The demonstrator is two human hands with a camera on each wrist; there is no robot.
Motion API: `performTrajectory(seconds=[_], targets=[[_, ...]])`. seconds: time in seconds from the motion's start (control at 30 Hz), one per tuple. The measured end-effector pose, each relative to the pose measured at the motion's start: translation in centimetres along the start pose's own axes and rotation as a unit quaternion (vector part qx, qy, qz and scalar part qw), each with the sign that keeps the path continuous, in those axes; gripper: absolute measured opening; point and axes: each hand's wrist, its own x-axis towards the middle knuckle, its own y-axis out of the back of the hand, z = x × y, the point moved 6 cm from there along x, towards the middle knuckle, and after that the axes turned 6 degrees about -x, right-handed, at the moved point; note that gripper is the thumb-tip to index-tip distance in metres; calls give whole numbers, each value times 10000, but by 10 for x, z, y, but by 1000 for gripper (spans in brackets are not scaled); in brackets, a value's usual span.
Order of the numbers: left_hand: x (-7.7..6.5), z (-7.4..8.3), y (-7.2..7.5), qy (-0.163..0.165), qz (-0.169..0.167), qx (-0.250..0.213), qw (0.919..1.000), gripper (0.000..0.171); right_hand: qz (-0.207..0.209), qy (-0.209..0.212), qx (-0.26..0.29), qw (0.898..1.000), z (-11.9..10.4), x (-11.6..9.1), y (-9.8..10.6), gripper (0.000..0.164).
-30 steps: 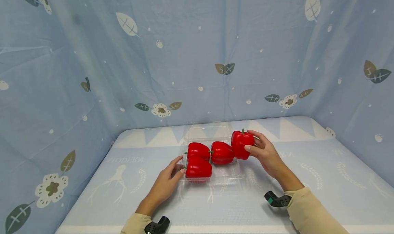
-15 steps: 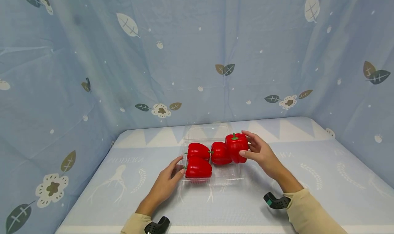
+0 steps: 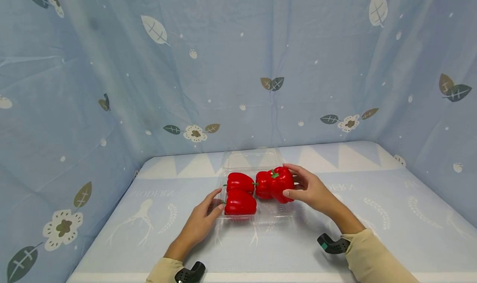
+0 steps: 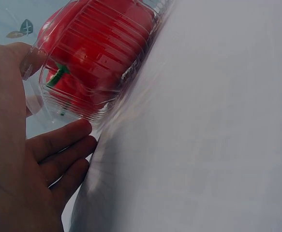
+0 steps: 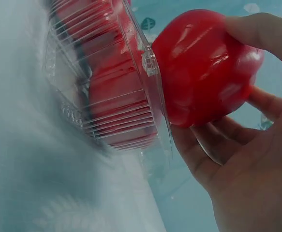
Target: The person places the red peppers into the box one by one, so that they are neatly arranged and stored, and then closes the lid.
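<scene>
A clear plastic clamshell box (image 3: 273, 210) sits on the table with its lid (image 3: 253, 158) laid back. Inside lie three red bell peppers: a back left pepper (image 3: 238, 181), a front left pepper (image 3: 240, 202) and a right pepper (image 3: 262, 186), partly hidden. My right hand (image 3: 307, 188) grips another red bell pepper (image 3: 282, 185) between thumb and fingers, tilted with its stem to the left, over the box's right side. In the right wrist view this held pepper (image 5: 206, 67) is at the rim. My left hand (image 3: 203, 217) holds the box's left rim, thumb at the edge, other fingers (image 4: 63, 140) against its side.
A pale patterned cloth covers the table (image 3: 149, 229). Behind it and at both sides hangs a blue curtain (image 3: 238, 68) with leaves and flowers. A black wrist device (image 3: 333, 244) sits at my right sleeve, another black device (image 3: 191, 272) at the left.
My right hand has moved left and down with its bell pepper, which has tilted from upright and covers more of the right pepper in the box. The left hand has stayed put.
</scene>
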Motion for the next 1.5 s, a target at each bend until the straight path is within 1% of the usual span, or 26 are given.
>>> performTrajectory(seconds=[0.2, 0.4, 0.7, 0.8, 0.93, 1.13, 1.3, 1.5], targets=[[1, 1, -1, -9, -9, 9, 10000, 54, -150, 101, -184, 9997, -4, -1, -4, 73], [1, 1, -1, -16, -4, 25, 10000, 54, -256, 24, -503, 9984, -5, -1, -9, 74], [0, 2, -1, -27, -18, 2, 10000, 55, -280, -113, -903, 9955, -6, -2, -13, 73], [0, 3, -1, -16, -21, -9, 10000, 55, -280, -173, -949, 9949, -6, -2, -13, 74], [0, 4, -1, -17, -22, -25, 10000, 54, -330, -194, -874, 9954, -7, -2, -14, 75], [0, 3, -1, -38, -10, -24, 10000, 54, -476, -111, -842, 9953, -10, -2, -16, 74], [0, 2, 0, -48, 14, -47, 10000, 53, -454, -117, -941, 9945, -10, -1, -16, 73], [0, 1, 1, -31, 7, -66, 10000, 54, -589, 28, -995, 9933, -16, 2, -20, 72]])
